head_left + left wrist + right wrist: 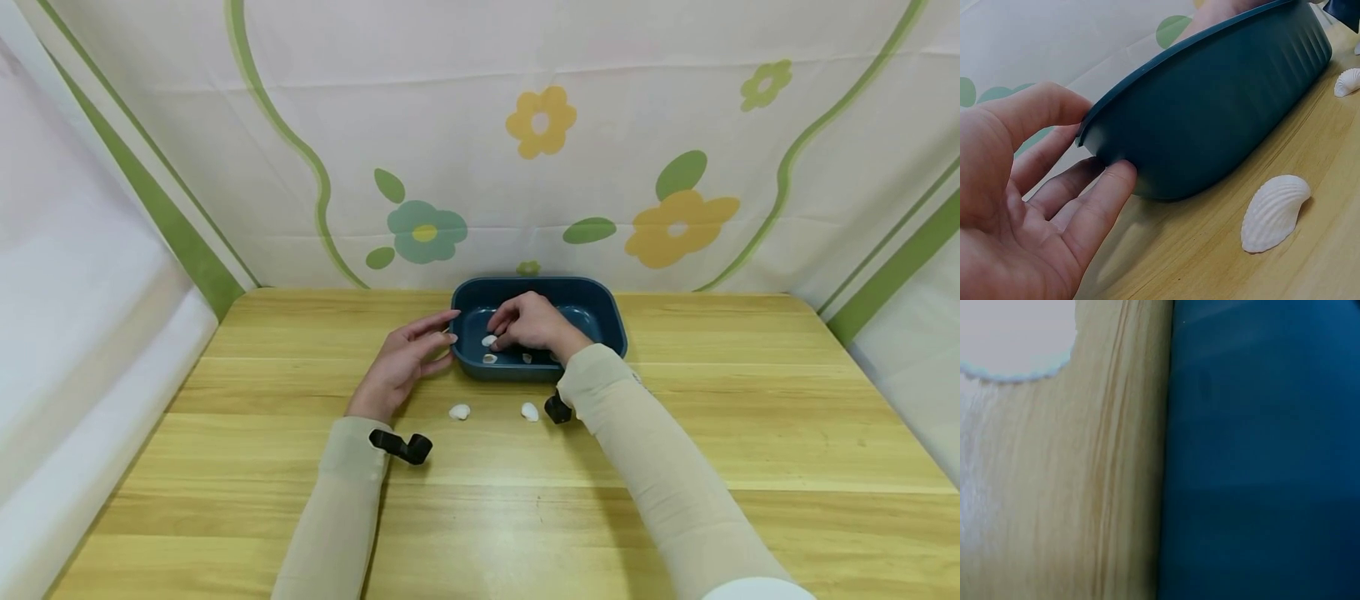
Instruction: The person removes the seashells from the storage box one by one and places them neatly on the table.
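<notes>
A dark blue plastic basin (617, 329) stands on the table near the back wall. My left hand (401, 367) is at its left end, fingers spread and fairly straight; in the left wrist view fingertips touch the rim and outer wall. Inside the basin, my right hand (531, 321) reaches down with bent fingers, thumb and fingertips around a white seashell (489, 341). Other small shells lie on the basin floor, one (490, 359) just in front of that seashell. The right wrist view shows only the basin's wall (1260, 450), tabletop and a blurred white shell (1016, 337).
Two white seashells lie on the wooden table (487, 517) in front of the basin: a left one (459, 412) and a right one (529, 412). Behind the basin hangs a flower-printed cloth (480, 167). Black wrist mounts (405, 447) stick out from both sleeves.
</notes>
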Available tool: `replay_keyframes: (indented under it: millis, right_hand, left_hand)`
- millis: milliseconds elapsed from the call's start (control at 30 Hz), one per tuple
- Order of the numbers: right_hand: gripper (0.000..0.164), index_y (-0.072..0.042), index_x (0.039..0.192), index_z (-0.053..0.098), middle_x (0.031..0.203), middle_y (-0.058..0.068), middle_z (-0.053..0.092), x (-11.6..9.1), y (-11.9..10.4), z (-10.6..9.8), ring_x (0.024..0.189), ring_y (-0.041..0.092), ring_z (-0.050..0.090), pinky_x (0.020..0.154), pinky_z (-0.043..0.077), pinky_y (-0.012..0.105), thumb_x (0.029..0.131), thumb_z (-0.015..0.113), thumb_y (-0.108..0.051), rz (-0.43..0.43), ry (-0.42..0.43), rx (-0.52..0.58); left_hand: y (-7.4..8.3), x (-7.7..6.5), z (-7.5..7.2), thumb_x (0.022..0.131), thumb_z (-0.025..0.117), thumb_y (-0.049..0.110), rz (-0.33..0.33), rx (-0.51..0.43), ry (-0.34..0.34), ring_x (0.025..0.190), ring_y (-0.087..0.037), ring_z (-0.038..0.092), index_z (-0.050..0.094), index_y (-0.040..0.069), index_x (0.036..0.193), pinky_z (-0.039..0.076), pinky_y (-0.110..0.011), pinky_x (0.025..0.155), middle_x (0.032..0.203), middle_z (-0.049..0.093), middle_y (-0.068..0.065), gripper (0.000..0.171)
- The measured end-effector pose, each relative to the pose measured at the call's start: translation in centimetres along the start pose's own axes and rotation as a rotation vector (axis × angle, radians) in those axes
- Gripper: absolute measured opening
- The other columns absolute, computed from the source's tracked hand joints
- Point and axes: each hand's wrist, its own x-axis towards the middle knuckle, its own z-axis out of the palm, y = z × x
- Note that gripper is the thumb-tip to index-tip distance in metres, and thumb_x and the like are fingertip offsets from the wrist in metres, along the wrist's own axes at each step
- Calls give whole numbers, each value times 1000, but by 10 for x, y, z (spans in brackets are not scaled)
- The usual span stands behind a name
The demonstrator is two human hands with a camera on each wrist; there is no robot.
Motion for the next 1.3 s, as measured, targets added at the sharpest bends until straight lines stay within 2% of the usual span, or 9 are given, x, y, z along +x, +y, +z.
replay_keyframes:
  millis: [500,1300]
  right_hand:
    - [18,-9,106,84,94,3,76,-1,-2,1,89,18,67,85,57,32,89,89,-13,-5,-2,-50]
    - [19,-10,105,83,96,4,76,-2,-2,1,88,17,67,80,55,29,89,88,-18,-21,2,-68]
  left_hand:
    - [1,0,0,105,68,13,-1,0,-6,142,-19,57,65,20,150,63,-27,96,167,48,6,46]
    - [1,-2,0,105,68,14,8,7,-10,127,-11,62,63,19,152,62,-30,98,167,48,5,47]
